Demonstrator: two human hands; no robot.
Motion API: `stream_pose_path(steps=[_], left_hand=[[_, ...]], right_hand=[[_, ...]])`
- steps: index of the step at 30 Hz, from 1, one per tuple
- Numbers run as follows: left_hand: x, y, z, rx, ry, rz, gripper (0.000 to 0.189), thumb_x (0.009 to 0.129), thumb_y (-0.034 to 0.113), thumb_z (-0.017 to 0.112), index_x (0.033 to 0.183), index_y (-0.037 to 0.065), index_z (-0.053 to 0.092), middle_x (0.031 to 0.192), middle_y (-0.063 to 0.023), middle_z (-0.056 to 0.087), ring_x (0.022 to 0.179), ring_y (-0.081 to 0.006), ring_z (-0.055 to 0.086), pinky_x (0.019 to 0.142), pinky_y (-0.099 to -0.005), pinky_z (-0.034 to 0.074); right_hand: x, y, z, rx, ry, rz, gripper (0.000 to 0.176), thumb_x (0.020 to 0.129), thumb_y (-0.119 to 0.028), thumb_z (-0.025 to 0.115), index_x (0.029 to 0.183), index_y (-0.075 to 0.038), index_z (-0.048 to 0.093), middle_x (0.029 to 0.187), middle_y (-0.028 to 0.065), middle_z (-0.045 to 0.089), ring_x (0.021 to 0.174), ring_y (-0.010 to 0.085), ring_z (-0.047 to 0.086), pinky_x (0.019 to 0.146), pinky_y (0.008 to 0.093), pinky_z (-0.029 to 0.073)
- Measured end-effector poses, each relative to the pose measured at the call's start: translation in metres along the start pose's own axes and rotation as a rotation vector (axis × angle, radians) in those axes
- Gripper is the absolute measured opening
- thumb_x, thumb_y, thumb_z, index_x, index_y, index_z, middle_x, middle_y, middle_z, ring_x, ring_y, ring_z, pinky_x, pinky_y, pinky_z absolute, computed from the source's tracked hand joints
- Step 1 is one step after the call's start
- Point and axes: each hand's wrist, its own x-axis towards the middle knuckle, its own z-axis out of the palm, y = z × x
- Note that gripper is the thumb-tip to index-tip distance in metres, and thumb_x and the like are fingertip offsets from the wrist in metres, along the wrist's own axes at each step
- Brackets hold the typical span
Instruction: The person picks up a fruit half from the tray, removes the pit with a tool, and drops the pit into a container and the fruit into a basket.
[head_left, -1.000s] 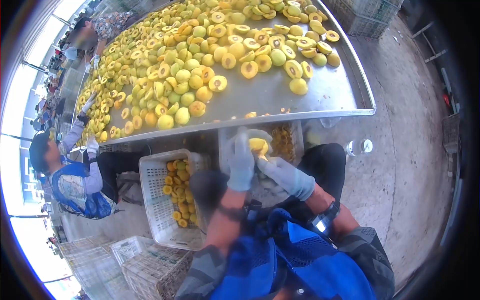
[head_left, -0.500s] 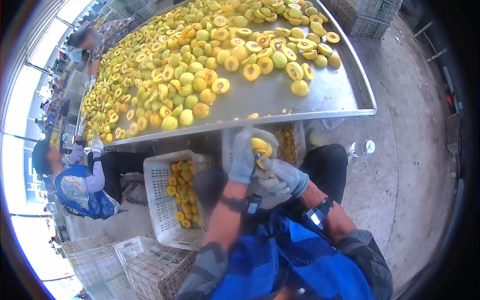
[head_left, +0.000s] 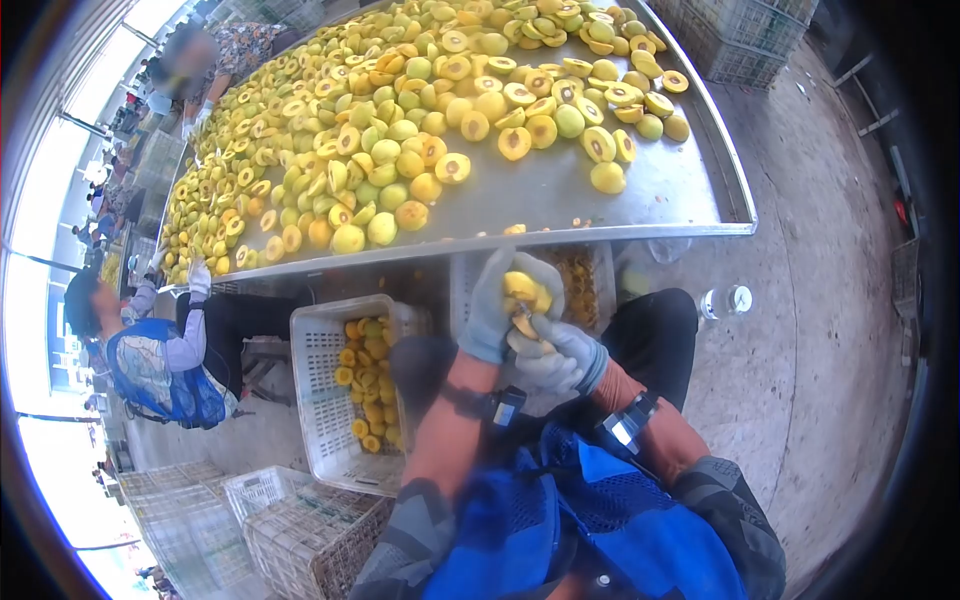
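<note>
Both hands wear pale grey gloves and meet above my lap, just below the near edge of the metal table (head_left: 690,200). My left hand (head_left: 488,312) is closed around a yellow peach half (head_left: 524,288). In my right hand (head_left: 562,358) is a small pitting knife (head_left: 522,324), its metal end against the fruit; the fingers hide most of its handle. Many cut peach halves (head_left: 400,130), several with brown pits showing, are heaped over the table. Under my hands stands a pale crate (head_left: 606,285) with fruit pieces or pits in it.
A white crate (head_left: 325,430) of pitted peach halves stands left of my knees. Stacked crates (head_left: 310,530) are at lower left, more crates (head_left: 735,40) at upper right. A clear jar (head_left: 725,301) stands on the floor. Co-workers (head_left: 165,365) sit and stand along the table's left side.
The view has shifted slightly. My hands stay together at the peach half, with the knife turned a little. A co-worker at upper left has leaned further over the table.
</note>
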Motion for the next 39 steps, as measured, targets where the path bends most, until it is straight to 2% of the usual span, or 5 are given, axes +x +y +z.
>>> stream_pose_path(steps=[8, 15, 22, 29, 39], left_hand=[[0.005, 0.008, -0.021, 0.199, 0.737, 0.154, 0.044, 0.104, 0.035, 0.042, 0.099, -0.001, 0.068, 0.090, -0.0153, 0.073, 0.077, -0.0236, 0.071, 0.071, -0.0337, 0.059], [-0.058, 0.090, -0.084, 0.377, 1.033, 0.493, 0.035, 0.099, 0.029, 0.052, 0.106, 0.000, 0.069, 0.092, -0.0159, 0.072, 0.073, -0.0268, 0.072, 0.060, -0.0332, 0.058], [-0.182, 0.135, -0.211, 1.594, 1.473, 0.340, 0.032, 0.095, 0.025, 0.062, 0.109, -0.001, 0.073, 0.108, -0.0164, 0.074, 0.097, -0.0286, 0.070, 0.087, -0.0371, 0.054], [-0.110, 0.149, -0.182, 1.650, 1.083, 0.614, 0.030, 0.091, 0.026, 0.066, 0.108, 0.002, 0.073, 0.104, -0.0172, 0.073, 0.099, -0.0326, 0.070, 0.089, -0.0406, 0.054], [0.020, 0.169, -0.240, 2.101, 0.965, -0.159, 0.061, 0.076, 0.038, 0.076, 0.132, 0.015, 0.065, 0.123, -0.0207, 0.061, 0.111, -0.0383, 0.062, 0.096, -0.0457, 0.052]], right_hand=[[0.000, -0.015, 0.023, -0.240, 0.422, -0.211, 0.051, 0.104, -0.060, 0.043, 0.096, -0.011, 0.053, 0.062, -0.0024, 0.041, 0.037, 0.0035, 0.027, 0.029, 0.0198, 0.020], [0.013, -0.038, 0.011, -0.575, 1.044, -0.317, 0.051, 0.104, -0.056, 0.046, 0.105, -0.007, 0.059, 0.068, -0.0007, 0.051, 0.046, 0.0070, 0.039, 0.040, 0.0240, 0.033], [0.019, -0.029, -0.009, -0.778, 1.123, -0.434, 0.041, 0.105, -0.044, 0.053, 0.103, -0.004, 0.062, 0.072, 0.0009, 0.056, 0.052, 0.0081, 0.048, 0.046, 0.0250, 0.042], [0.028, -0.021, -0.007, -0.863, 1.040, -0.327, 0.042, 0.105, -0.044, 0.052, 0.102, -0.003, 0.063, 0.071, 0.0011, 0.055, 0.053, 0.0089, 0.049, 0.047, 0.0244, 0.041], [0.015, -0.019, -0.015, -0.901, 1.124, -0.335, 0.040, 0.105, -0.041, 0.054, 0.101, -0.003, 0.063, 0.072, 0.0014, 0.055, 0.053, 0.0084, 0.049, 0.049, 0.0252, 0.041]])
